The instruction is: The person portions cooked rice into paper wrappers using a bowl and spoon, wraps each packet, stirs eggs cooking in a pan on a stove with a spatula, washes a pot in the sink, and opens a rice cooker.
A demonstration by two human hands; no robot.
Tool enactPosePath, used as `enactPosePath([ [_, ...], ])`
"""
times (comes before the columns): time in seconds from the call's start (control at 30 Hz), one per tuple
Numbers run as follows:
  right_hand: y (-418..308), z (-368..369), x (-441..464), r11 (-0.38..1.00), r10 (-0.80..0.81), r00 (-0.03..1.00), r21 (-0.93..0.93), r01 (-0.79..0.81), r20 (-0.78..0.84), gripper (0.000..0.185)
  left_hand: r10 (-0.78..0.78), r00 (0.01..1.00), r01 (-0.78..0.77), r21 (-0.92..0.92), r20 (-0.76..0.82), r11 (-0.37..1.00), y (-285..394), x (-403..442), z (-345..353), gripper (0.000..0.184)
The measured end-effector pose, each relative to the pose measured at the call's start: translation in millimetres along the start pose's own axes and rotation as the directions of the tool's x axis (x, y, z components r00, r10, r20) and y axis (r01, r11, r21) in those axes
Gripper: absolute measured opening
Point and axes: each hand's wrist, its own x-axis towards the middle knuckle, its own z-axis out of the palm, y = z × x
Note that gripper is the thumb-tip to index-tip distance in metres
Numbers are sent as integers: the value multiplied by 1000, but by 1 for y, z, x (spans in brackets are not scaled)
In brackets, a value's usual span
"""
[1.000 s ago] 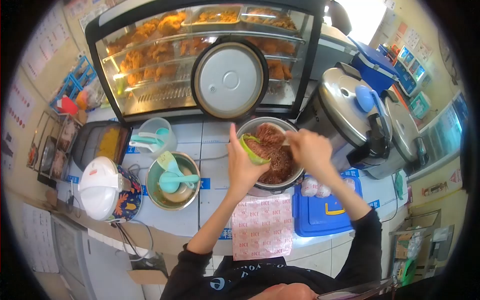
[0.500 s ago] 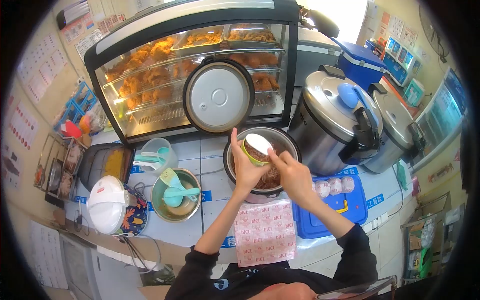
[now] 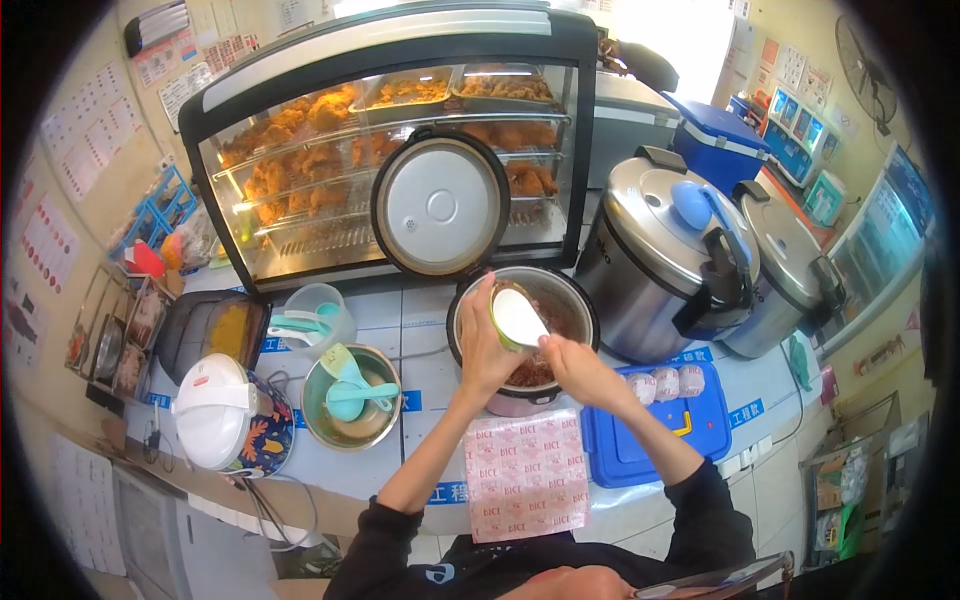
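Head view: lid upright behind the pot, paper in front — over the pot, the left hand curls round a green cup, the right hand grips a white spoon.

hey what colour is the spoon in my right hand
The spoon in your right hand is white, seen best in the head view.

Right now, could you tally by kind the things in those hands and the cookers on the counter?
Green cup in the left hand: 1
White spoon in the right hand: 1
Open cooker below the hands: 1
Tall steel cookers: 2
Patterned cooker with a white lid: 1
Total: 6
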Motion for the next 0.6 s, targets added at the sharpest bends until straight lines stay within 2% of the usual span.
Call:
enactPosePath([
  [0.1, 21, -15, 19, 998, -69, 994, 19, 67, 80, 51, -43, 995, 42, 11, 91, 999, -10, 3, -1, 112],
  [0.13, 6, -32, 20, 993, 96, 985, 47, -104, 145, 54, -109, 990, 117, -87, 93, 989, -7, 4, -4, 107],
  [0.17, 5, -36, 24, 963, 191, 975, 169, -209, 116, 55, -103, 991, 111, -88, 89, 990, -6, 7, -4, 107],
  [0.23, 16, -22, 32, 984, 131, 987, 108, -141, 92, 54, -12, 995, 16, -36, 102, 999, -4, 6, -3, 108],
  [0.37, 20, -25, 30, 997, 66, 986, 22, -70, 150, 53, -41, 993, 44, -20, 115, 999, -8, 2, -3, 110],
  [0.4, 22, -29, 32, 1000, 30, 993, -11, -29, 110, 51, -134, 979, 144, -55, 155, 988, -4, 3, -4, 110],
  [0.43, 22, -31, 33, 999, -6, 997, -46, 10, 73, 50, -135, 978, 145, -51, 157, 988, -2, 2, -4, 110],
  [0.47, 19, -29, 30, 998, 34, 999, -44, -35, -26, 48, -199, 969, 207, -45, 144, 977, -1, 4, -2, 112],
  [0.5, 15, -22, 20, 984, 20, 998, -178, -30, -54, 45, -260, 957, 267, -43, 125, 963, 0, 8, 0, 113],
  [0.57, 5, -5, 1, 970, 70, 988, -220, -99, -136, 43, -277, 952, 291, -100, 129, 952, -4, 8, -3, 116],
  [0.6, 11, -3, -2, 968, 55, 983, -231, -96, -177, 43, -232, 966, 249, -156, 117, 956, -11, 6, -2, 117],
])
